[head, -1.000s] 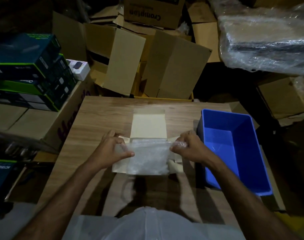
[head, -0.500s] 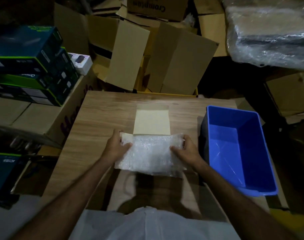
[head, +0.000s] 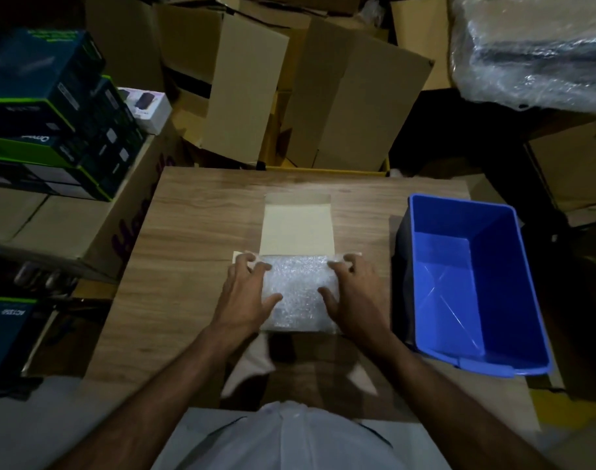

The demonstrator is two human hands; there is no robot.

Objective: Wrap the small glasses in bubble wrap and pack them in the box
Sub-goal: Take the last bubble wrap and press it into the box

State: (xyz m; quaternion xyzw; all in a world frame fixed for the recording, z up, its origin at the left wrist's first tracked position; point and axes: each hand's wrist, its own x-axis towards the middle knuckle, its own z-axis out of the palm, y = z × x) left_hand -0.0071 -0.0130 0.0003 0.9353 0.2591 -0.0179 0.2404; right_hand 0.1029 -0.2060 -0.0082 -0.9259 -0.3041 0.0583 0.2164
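The bubble wrap (head: 298,293) has come down from mid-air onto the open box (head: 298,228) at mid-counter (head: 194,239). The left hand (head: 245,296) and right hand (head: 352,296) press it flat-fingered; packing looks nearly done, glasses unseen.

Matt wood-grain table (head: 194,232), glossy blue plastic bin (head: 493,362), dimpled translucent bubble wrap (head: 300,286)
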